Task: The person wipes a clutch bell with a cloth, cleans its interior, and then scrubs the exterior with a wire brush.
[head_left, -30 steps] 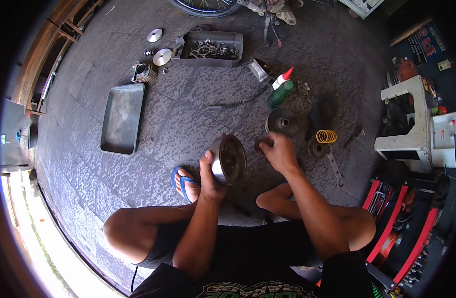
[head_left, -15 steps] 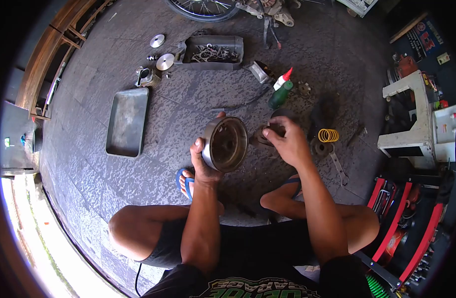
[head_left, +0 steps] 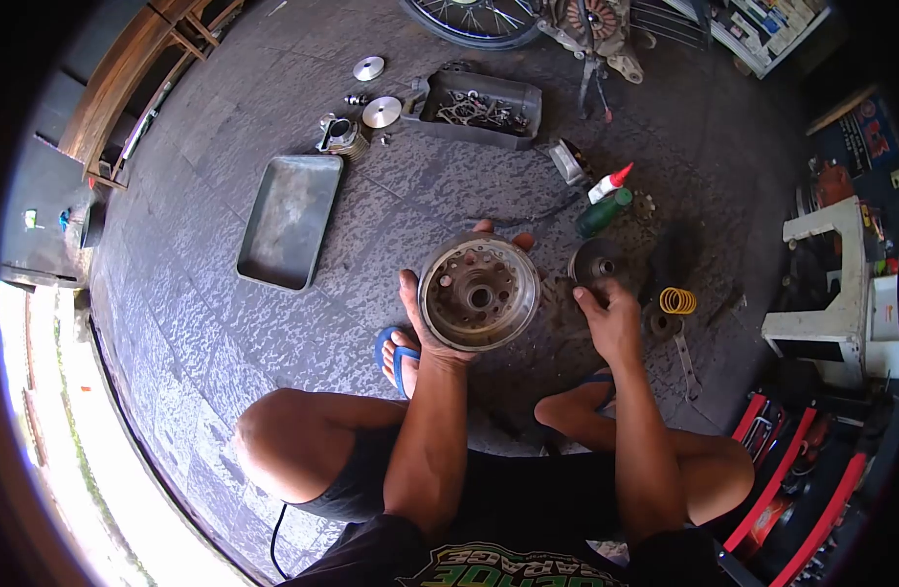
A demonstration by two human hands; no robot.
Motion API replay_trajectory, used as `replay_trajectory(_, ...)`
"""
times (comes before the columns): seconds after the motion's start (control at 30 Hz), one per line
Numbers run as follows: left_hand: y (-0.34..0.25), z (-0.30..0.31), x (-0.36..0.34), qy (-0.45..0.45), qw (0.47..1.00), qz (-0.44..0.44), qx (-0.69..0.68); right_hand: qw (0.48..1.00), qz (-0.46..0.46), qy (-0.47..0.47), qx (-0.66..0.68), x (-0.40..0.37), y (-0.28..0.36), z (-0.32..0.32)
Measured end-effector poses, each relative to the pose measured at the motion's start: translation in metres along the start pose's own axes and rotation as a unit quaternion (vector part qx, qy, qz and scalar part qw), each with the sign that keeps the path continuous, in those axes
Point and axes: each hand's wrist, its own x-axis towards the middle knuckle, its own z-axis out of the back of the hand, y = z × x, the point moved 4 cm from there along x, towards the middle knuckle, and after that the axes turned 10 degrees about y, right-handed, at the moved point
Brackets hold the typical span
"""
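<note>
My left hand grips a round, worn metal drum by its rim, thumb on the left and fingertips behind the top edge. Its open side, with a central hub and several holes, faces the camera. My right hand is at the lower edge of a dark round part with a raised centre; its thumb is apart from its bent fingers. A green bottle and a white bottle with a red tip lie just beyond. A yellow spring is to the right.
An empty metal tray lies at the left. Farther off are a dark bin of small parts, silver discs, a cylinder and a wheel. A wrench and a red-edged toolbox are at the right.
The drum has turned so its inside faces the camera more. My right hand has let go of the dark part it held and moved lower, away from the drum. The view has shifted left.
</note>
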Motion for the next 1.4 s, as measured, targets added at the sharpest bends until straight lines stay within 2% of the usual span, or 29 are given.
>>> replay_trajectory(0.03, -0.001, -0.001, 0.001, 0.011, 1.0, -0.004, -0.001, 1.0, 0.003, -0.001, -0.002, -0.001, 0.007, 0.002)
replay_trajectory(0.1, -0.006, 0.0, 0.002, 0.02, 1.0, -0.014, -0.001, 0.988, 0.12, -0.086, -0.043, -0.007, 0.025, 0.006)
replay_trajectory(0.2, -0.009, 0.0, 0.003, 0.011, 1.0, -0.005, 0.001, 0.986, 0.111, -0.02, -0.127, -0.002, 0.016, -0.01)
replay_trajectory(0.23, -0.01, -0.001, 0.003, 0.007, 1.0, -0.009, 0.008, 0.991, 0.11, -0.035, -0.062, -0.007, 0.022, -0.007)
replay_trajectory(0.3, -0.009, -0.003, -0.006, -0.008, 1.0, -0.021, 0.012, 0.992, 0.098, -0.038, -0.074, -0.008, 0.023, -0.022)
replay_trajectory(0.37, -0.009, -0.006, 0.003, 0.024, 0.999, -0.026, -0.022, 0.991, 0.092, -0.06, -0.083, -0.005, 0.028, -0.023)
replay_trajectory(0.47, -0.01, -0.014, 0.003, 0.021, 0.998, -0.041, -0.046, 0.977, 0.154, -0.148, -0.003, -0.012, 0.038, -0.019)
replay_trajectory(0.5, -0.01, -0.014, 0.005, 0.02, 0.998, -0.045, -0.046, 0.993, 0.108, -0.037, -0.031, -0.007, 0.035, -0.025)
replay_trajectory(0.53, -0.01, -0.016, 0.009, 0.031, 0.998, -0.043, -0.046, 0.992, 0.114, -0.045, -0.033, -0.008, 0.038, -0.021)
replay_trajectory(0.6, -0.011, -0.016, 0.007, 0.01, 0.998, -0.055, -0.016, 0.986, 0.091, -0.113, 0.077, -0.016, 0.044, -0.011)
replay_trajectory(0.63, -0.011, -0.017, 0.005, 0.001, 0.998, -0.056, -0.018, 0.981, 0.13, -0.119, 0.076, -0.02, 0.055, -0.011)
replay_trajectory(0.67, -0.008, -0.018, 0.001, 0.002, 0.998, -0.054, -0.02, 0.981, 0.128, -0.122, 0.075, -0.023, 0.049, -0.01)
replay_trajectory(0.73, -0.012, -0.015, 0.009, -0.023, 0.997, -0.072, 0.017, 0.984, 0.116, -0.094, -0.096, -0.011, 0.049, -0.01)
replay_trajectory(0.77, -0.012, -0.016, 0.009, 0.015, 0.997, -0.063, 0.035, 0.967, 0.196, -0.147, -0.076, -0.013, 0.053, -0.005)
replay_trajectory(0.8, -0.008, -0.019, 0.0, 0.002, 0.997, -0.067, 0.028, 0.969, 0.188, -0.136, -0.081, -0.018, 0.049, -0.005)
replay_trajectory(0.87, -0.011, -0.024, 0.009, -0.023, 0.997, -0.069, 0.038, 0.981, 0.103, -0.063, 0.154, -0.002, 0.043, -0.001)
replay_trajectory(0.9, -0.012, -0.021, 0.011, -0.031, 0.995, -0.082, 0.041, 0.962, 0.095, -0.09, 0.24, -0.01, 0.064, 0.007)
replay_trajectory(0.93, -0.012, -0.024, 0.011, -0.034, 0.995, -0.087, 0.038, 0.964, 0.094, -0.086, 0.235, -0.013, 0.069, 0.012)
replay_trajectory(1.0, -0.012, -0.03, 0.014, -0.043, 0.995, -0.076, 0.045, 0.939, 0.046, -0.059, 0.336, -0.011, 0.069, 0.017)
replay_trajectory(1.03, -0.011, -0.032, 0.016, -0.041, 0.996, -0.072, 0.043, 0.927, 0.076, -0.041, 0.366, -0.007, 0.07, 0.018)
replay_trajectory(1.07, -0.009, -0.033, 0.017, -0.052, 0.995, -0.069, 0.049, 0.927, 0.077, -0.045, 0.365, -0.005, 0.073, 0.021)
replay_trajectory(1.13, -0.008, -0.033, 0.017, -0.063, 0.994, -0.067, 0.055, 0.917, 0.146, -0.039, 0.37, -0.008, 0.094, 0.031)
replay_trajectory(1.2, -0.006, -0.035, 0.019, -0.041, 0.995, -0.05, 0.071, 0.908, 0.162, -0.021, 0.385, -0.017, 0.111, 0.043)
replay_trajectory(1.27, -0.006, -0.035, 0.019, -0.031, 0.996, -0.045, 0.071, 0.916, 0.216, 0.024, 0.339, -0.033, 0.13, 0.055)
replay_trajectory(1.33, -0.005, -0.038, 0.018, -0.025, 0.996, -0.039, 0.07, 0.901, 0.225, 0.031, 0.37, -0.046, 0.14, 0.063)
replay_trajectory(1.4, -0.003, -0.043, 0.02, -0.023, 0.998, -0.026, 0.058, 0.887, 0.28, 0.058, 0.363, -0.054, 0.151, 0.065)
